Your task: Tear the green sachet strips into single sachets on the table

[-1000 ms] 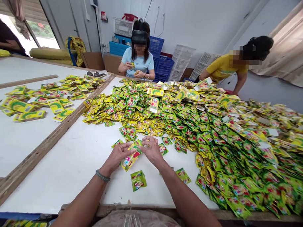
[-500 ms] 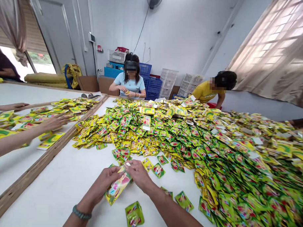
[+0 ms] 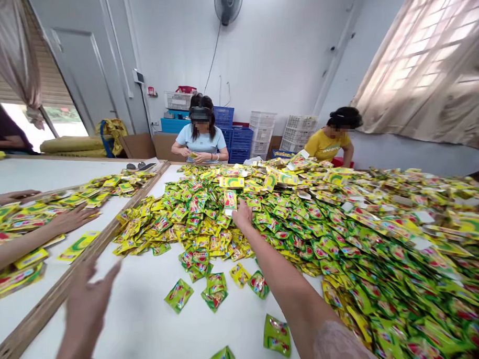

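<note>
My right hand (image 3: 242,213) is stretched far out onto a huge heap of small green and yellow sachets (image 3: 340,230). It lies next to a taller upright packet (image 3: 230,199). Its fingers are foreshortened behind the back of the hand, so I cannot see whether they grip anything. My left hand (image 3: 88,300) hovers low at the left near the wooden divider (image 3: 34,324), fingers spread, blurred, holding nothing. A few loose sachets (image 3: 178,294) lie on the white table (image 3: 140,322) between my arms.
Another person's hands (image 3: 71,218) rest on yellow-green packets on the left table. One person in light blue (image 3: 201,141) sits at the far end and one in yellow (image 3: 329,143) at the far right. Blue and white crates (image 3: 260,130) stand by the wall.
My hands have parted. The bundle of sachets they held is gone from them; the right hand reached forward onto the heap and the left swung out to the left, open. My view tilted up.
</note>
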`<state>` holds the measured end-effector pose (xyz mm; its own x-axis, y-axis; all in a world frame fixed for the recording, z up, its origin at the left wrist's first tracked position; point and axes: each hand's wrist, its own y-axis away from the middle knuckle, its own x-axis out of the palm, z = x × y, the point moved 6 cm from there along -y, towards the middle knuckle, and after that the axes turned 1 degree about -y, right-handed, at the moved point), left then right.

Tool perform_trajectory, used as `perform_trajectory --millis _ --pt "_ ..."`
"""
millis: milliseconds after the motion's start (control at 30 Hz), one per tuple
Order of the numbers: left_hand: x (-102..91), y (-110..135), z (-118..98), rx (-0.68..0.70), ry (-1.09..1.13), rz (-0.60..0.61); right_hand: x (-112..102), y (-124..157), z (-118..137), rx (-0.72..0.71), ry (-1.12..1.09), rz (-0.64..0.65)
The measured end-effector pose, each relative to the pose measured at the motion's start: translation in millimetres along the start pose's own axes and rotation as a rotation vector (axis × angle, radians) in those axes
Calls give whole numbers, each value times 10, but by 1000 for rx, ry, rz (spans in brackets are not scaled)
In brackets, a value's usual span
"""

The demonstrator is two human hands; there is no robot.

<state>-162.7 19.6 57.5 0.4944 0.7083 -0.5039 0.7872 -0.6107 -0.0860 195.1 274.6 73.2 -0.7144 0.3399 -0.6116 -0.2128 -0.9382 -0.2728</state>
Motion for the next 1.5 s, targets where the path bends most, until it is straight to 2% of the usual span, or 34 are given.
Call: perform_trajectory --millis 67,133,233,300,333,433,500,533,600,700,800,867,1033,1100,1167,1200,1267,1333,1400,1433,1500 --pt "343 204 12 -25 139 111 40 18 -8 -3 -16 19" --pt "564 358 -40 11 224 210 39 131 -9 -54 -58 64" --pt "643 469 -174 107 286 249 -4 495 101 -283 -186 210" --pt "695 517 -243 125 342 335 -2 871 240 -482 -212 366" --pt "762 556 -257 107 372 432 25 1080 307 -569 -195 460" --pt "1063 802 -200 -35 421 870 142 1614 432 -716 -186 699" --pt "1190 962 -96 -130 415 1058 182 1745 396 -667 -214 703" --pt "1214 996 -36 -164 411 1080 194 1755 335 -617 -212 682" --pt "1198 973 78 -206 410 1018 223 1753 161 -549 -144 686" --pt "1121 882 172 -237 421 891 267 1815 -104 -599 43 803" --pt "1132 902 152 -228 451 907 199 1830 -277 -589 155 723" --pt "1183 960 130 -213 457 937 133 1863 -290 -591 189 645" --pt "1296 1014 191 -135 360 877 127 2084 -144 -744 347 604" --pt "1325 1018 219 -108 350 875 168 2122 -138 -756 442 583" --pt "1329 1015 227 -95 362 869 184 2100 -160 -721 445 553" --pt "1322 1013 222 -95 372 863 169 2059 -178 -671 391 526" --pt "1302 1020 196 -107 394 857 90 1935 -236 -475 157 443" --pt "1286 1043 154 -128 425 865 19 1837 -321 -209 -200 379" --pt "1291 1085 111 -149 470 902 26 1836 -369 7 -542 380" --pt "1298 1106 93 -155 499 924 50 1863 -364 68 -661 400" --pt "1308 1131 68 -139 551 951 90 1930 -340 110 -757 437"
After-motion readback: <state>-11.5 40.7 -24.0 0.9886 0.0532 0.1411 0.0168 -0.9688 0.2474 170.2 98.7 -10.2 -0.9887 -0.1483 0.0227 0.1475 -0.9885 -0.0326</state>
